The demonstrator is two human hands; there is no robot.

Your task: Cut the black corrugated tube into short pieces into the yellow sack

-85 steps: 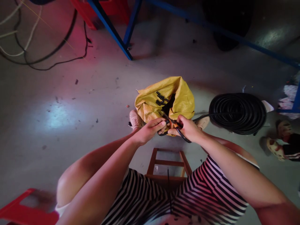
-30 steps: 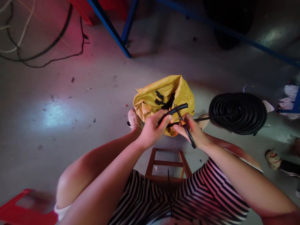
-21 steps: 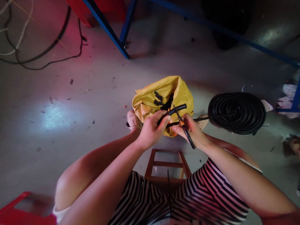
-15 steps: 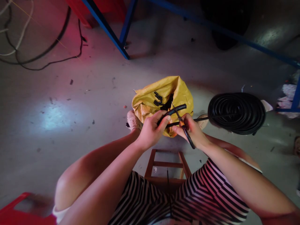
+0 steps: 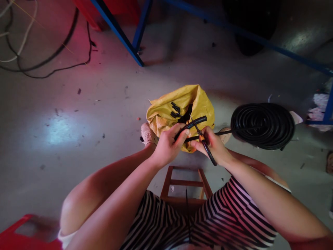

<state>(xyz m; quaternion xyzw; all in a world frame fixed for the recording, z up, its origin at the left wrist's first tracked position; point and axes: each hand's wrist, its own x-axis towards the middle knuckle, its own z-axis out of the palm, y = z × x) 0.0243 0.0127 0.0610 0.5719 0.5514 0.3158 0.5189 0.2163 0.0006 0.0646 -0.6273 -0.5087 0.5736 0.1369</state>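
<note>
The left hand [image 5: 169, 144] pinches the tube [image 5: 201, 120] over the bag [image 5: 205, 104]; the right hand [image 5: 216, 145] is curled round the scissors [image 5: 202, 138], blades [image 5: 198, 129] across the tube near its end

**Gloom with a pink wash**

It's dim in here. Pink light tints the floor [image 5: 117, 93] at far left and the striped cloth [image 5: 229, 211]; a bluish-white glare patch lies nearer. Soft shadow edges the bag [image 5: 205, 100], and the coil [image 5: 262, 128] carries faint sheen. Fine detail smears, and the forearms [image 5: 137, 184] stretch towards the edges.
</note>
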